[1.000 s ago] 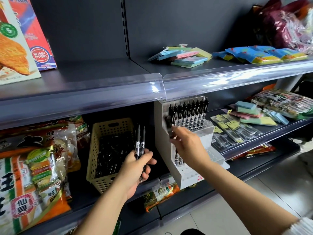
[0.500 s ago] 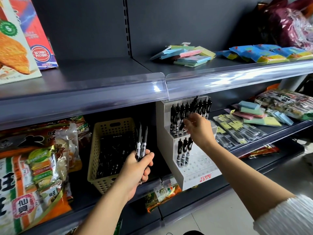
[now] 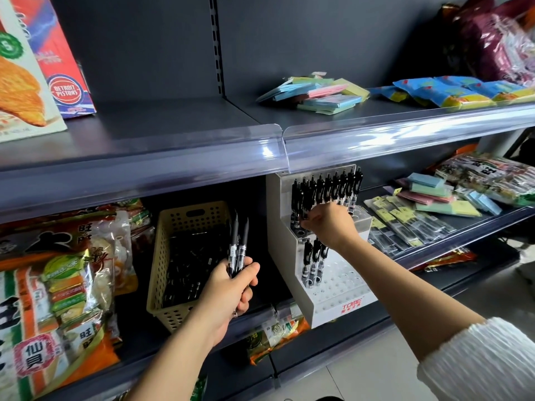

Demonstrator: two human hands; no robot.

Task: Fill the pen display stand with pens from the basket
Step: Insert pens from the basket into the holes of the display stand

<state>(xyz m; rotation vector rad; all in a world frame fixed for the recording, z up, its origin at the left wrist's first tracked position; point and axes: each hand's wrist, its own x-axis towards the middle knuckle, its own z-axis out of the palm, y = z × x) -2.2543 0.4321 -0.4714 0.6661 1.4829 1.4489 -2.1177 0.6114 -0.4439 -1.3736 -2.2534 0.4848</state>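
Head view, looking down at a dark metal shop shelf. A white plastic pen display stand [image 3: 347,309] sits on the middle shelf. It is stepped, and its tiers are drilled with small round holes. A red logo marks its front face.

The upper row of pens [image 3: 333,188] stands upright in the top tier. These are black-capped with clear barrels, roughly ten, and too tightly packed to count exactly. Three lower pens [image 3: 315,257] stand at the left end of the tier below, with bare holes to their right.

The right hand [image 3: 328,224] reaches to the left end of the top tier. Its fingertips curl in and pinch the barrel of a pen [image 3: 295,204] there. A white ribbed sleeve [image 3: 477,363] covers that forearm.

Just left of the stand is a cream plastic basket [image 3: 170,311]. It is rectangular, with walls pierced by round holes. Inside lies a jumble of loose pens [image 3: 191,264], dark and too many to count.

The left hand [image 3: 228,290] is in front of the basket, between it and the stand. Its fingers are wrapped around the held pens [image 3: 238,247], and two pointed tips stick up above the fist.

Further left of the stand are glossy snack bags [image 3: 58,285]. To its right lie flat pastel note pads [image 3: 434,192] and clear sleeved refill packs [image 3: 405,224]. Above it runs a clear plastic shelf strip [image 3: 376,146].
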